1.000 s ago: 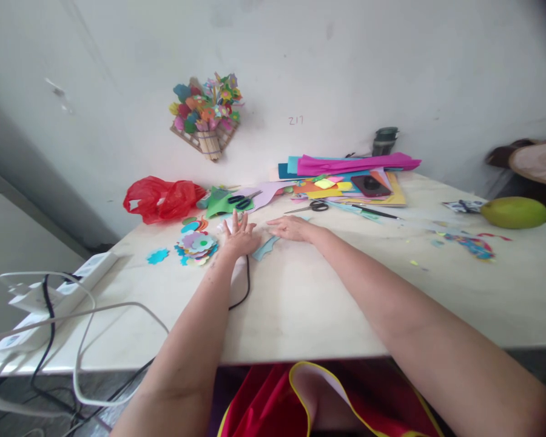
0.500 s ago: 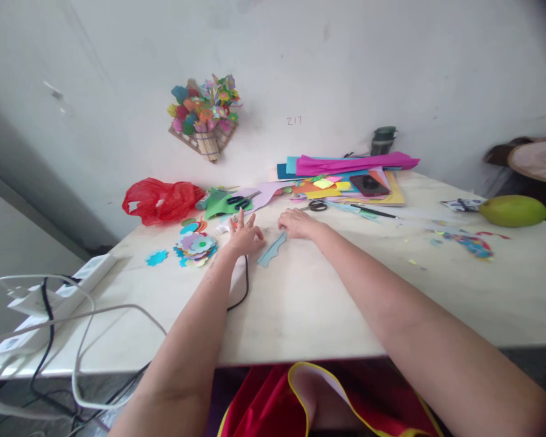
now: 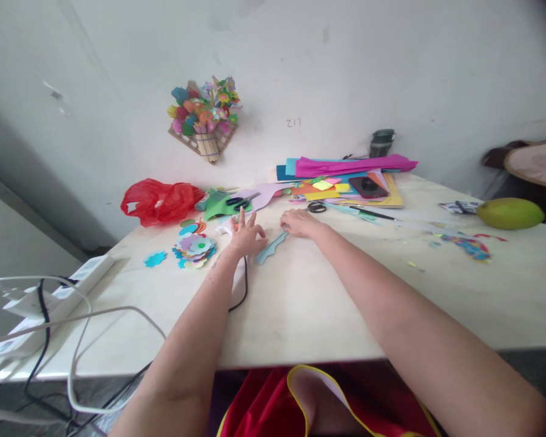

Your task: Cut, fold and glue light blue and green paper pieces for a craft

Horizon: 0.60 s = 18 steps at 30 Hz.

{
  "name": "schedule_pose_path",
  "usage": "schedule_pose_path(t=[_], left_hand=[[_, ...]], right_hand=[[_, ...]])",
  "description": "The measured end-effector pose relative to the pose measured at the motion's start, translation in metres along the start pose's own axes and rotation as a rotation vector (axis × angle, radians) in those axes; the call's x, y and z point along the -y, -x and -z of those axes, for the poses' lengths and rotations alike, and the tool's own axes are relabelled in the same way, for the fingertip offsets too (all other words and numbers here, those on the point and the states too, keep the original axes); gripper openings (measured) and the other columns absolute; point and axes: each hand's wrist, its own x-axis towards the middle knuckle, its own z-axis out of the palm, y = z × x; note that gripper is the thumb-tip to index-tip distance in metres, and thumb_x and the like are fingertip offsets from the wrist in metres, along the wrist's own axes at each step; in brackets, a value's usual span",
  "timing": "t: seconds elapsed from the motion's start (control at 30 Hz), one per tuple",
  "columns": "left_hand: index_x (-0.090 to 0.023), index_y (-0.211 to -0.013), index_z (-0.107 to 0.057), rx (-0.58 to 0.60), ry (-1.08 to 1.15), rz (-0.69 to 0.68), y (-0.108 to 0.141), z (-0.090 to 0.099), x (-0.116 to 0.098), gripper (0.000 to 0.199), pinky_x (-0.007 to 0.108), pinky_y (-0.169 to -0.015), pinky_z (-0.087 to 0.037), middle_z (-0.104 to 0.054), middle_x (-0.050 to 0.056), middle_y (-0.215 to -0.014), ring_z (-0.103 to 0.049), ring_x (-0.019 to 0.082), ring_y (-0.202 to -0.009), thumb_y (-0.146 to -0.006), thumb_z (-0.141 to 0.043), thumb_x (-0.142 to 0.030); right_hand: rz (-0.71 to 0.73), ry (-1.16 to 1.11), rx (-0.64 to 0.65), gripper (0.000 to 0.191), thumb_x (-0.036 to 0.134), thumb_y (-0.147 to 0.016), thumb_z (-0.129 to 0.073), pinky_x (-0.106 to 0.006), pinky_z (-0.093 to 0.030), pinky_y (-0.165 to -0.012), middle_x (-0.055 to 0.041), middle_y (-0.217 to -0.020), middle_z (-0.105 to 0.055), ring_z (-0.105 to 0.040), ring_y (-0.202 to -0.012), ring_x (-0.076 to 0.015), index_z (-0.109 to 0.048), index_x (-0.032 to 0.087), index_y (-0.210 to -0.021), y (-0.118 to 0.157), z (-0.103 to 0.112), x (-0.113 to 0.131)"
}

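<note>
A light blue strip (image 3: 272, 247) with a wavy edge, apparently paper or thin foam, lies slantwise on the table between my hands. My right hand (image 3: 301, 223) has its fingers bent together over the strip's far end. At the strip's left side is my left hand (image 3: 246, 238), thumb and forefinger pinched at its edge while the other fingers stick up apart. The exact contact there is partly hidden. Under my left wrist runs a black cord (image 3: 246, 285) beside a white object (image 3: 239, 284), mostly covered by the forearm. Cut paper flowers (image 3: 195, 247) are piled left of my left hand.
Two scissors, one black-handled pair (image 3: 239, 202) on green paper and another (image 3: 317, 207), lie beyond my hands. Farther back are coloured sheets (image 3: 355, 165) and a phone (image 3: 368, 186). A red bag (image 3: 161, 201), power strip (image 3: 59, 303) and green mango (image 3: 509, 213) lie toward the sides.
The light blue strip looks narrower, as if turned or folded along its length. Both hands stay at nearly the same places; my left fingers are slightly closer to the strip.
</note>
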Motion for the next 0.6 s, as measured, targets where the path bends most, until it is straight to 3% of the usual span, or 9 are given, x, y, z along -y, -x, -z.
schedule_pose_path(t=[0.23, 0.43, 0.6], left_hand=[[-0.026, -0.083, -0.063, -0.085, -0.054, 0.115, -0.002, 0.002, 0.006, 0.02, 0.061, -0.099, 0.007, -0.019, -0.004, -0.146, 0.015, 0.031, -0.131, -0.076, -0.049, -0.039], [-0.03, -0.113, -0.054, 0.004, -0.085, 0.128, 0.001, -0.004, 0.009, 0.047, 0.06, -0.099, 0.008, -0.011, 0.0, -0.148, 0.018, 0.031, -0.13, -0.074, -0.046, -0.055], [-0.029, -0.127, -0.042, 0.073, -0.074, 0.116, 0.007, -0.001, 0.004, 0.068, 0.059, -0.099, 0.007, -0.007, 0.004, -0.148, 0.017, 0.032, -0.13, -0.071, -0.038, -0.068]], right_hand=[[-0.031, -0.022, 0.023, 0.031, 0.021, -0.081, -0.043, -0.034, -0.038, -0.086, -0.0071, -0.112, -0.06, -0.052, -0.103, -0.0236, -0.065, 0.022, -0.102, -0.009, 0.008, 0.008], [0.203, -0.149, 0.064, 0.034, 0.026, -0.081, -0.046, -0.033, -0.033, -0.095, 0.0036, -0.127, -0.051, -0.047, -0.113, -0.0201, -0.061, 0.031, -0.111, -0.001, 0.008, 0.009], [0.322, -0.197, 0.093, 0.035, 0.028, -0.079, -0.049, -0.037, -0.026, -0.101, 0.0033, -0.136, -0.039, -0.04, -0.121, -0.0201, -0.058, 0.032, -0.113, 0.01, -0.003, 0.01]])
